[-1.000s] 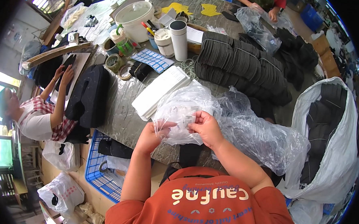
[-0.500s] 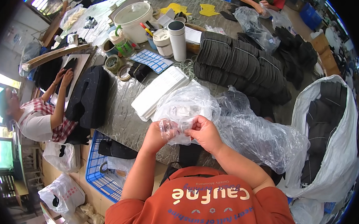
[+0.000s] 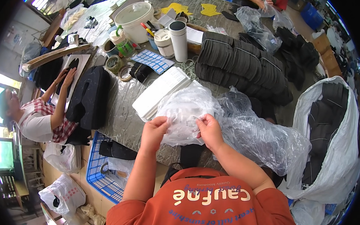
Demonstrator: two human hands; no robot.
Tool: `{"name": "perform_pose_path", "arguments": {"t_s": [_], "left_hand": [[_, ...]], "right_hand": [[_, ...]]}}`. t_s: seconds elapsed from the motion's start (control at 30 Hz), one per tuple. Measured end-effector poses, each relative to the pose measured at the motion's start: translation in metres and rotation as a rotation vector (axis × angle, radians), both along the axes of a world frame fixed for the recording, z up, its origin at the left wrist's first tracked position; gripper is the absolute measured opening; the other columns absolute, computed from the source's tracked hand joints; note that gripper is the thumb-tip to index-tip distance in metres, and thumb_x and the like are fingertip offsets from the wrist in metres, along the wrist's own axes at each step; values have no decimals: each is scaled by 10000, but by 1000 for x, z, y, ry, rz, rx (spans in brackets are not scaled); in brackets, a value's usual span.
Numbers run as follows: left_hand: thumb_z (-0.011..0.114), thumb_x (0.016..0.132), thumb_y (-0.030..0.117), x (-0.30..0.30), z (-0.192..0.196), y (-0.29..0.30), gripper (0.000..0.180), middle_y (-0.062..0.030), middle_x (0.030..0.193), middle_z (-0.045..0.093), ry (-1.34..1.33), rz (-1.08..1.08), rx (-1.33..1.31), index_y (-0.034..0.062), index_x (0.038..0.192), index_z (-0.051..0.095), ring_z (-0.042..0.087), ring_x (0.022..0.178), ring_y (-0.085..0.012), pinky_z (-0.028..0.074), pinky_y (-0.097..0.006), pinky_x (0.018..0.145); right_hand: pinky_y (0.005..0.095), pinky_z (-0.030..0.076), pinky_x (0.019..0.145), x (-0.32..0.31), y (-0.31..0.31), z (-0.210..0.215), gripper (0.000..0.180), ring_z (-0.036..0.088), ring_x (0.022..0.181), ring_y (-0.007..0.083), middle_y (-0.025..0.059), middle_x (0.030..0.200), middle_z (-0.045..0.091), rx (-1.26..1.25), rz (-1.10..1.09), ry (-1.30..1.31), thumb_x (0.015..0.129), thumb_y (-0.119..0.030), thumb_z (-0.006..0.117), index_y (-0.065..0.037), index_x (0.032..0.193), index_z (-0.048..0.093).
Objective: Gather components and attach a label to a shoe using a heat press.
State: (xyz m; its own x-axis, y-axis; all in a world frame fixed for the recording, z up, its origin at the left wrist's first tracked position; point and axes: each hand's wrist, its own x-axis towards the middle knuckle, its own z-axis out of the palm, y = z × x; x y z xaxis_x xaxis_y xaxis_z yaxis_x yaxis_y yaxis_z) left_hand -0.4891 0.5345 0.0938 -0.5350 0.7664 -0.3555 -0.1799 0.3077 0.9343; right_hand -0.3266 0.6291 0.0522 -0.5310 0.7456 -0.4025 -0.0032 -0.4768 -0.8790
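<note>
A clear plastic bag (image 3: 186, 108) is stretched between my two hands at the near edge of the table. My left hand (image 3: 155, 129) pinches its left side. On the right side, my right hand (image 3: 209, 130) grips it between thumb and fingers. Under and behind the bag lies a stack of white paper sheets (image 3: 160, 93), its near right part covered by the plastic. To the right, more crumpled clear plastic (image 3: 264, 141) spreads along the table edge, near my right forearm.
Bundled stacks of dark grey pieces (image 3: 239, 62) lie beyond my right hand. A white sack (image 3: 342, 161) of dark pieces stands at right. Bottle (image 3: 178, 41), bucket (image 3: 132, 18) and label sheet (image 3: 152, 61) sit behind. At left, a co-worker (image 3: 45, 117) handles dark pieces; a blue basket (image 3: 102, 188) stands below.
My hands have moved apart, the left one leftward and the right one slightly right. The plastic bag between them is now spread flatter. The co-worker's hands have shifted slightly.
</note>
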Motion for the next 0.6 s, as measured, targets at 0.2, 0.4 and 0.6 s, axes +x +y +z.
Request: {"name": "perform_pose_path", "arguments": {"t_s": [0.2,0.4,0.6], "left_hand": [[635,817,54,-26,-13,-12,203,-38,732,586,-359,231,113,-34,995,594,531,574,-111,415,-229,496],[619,823,31,-19,-10,-17,103,-48,742,593,-325,278,118,-2,910,576,569,602,-131,450,-226,512],[606,821,11,-17,-14,-18,117,-70,773,611,-503,249,215,-7,926,558,619,656,-171,498,-256,535]], "right_hand": [[337,449,430,-4,18,-16,101,590,499,216,124,665,578,254,-19,-490,835,-72,555,9,859,500],[430,486,672,-18,6,-13,244,591,790,368,184,883,603,1091,193,-408,779,-39,539,-59,1017,488],[442,488,694,-26,44,-31,232,595,765,356,169,883,581,1117,41,-644,814,-65,458,-59,1038,521]]}}
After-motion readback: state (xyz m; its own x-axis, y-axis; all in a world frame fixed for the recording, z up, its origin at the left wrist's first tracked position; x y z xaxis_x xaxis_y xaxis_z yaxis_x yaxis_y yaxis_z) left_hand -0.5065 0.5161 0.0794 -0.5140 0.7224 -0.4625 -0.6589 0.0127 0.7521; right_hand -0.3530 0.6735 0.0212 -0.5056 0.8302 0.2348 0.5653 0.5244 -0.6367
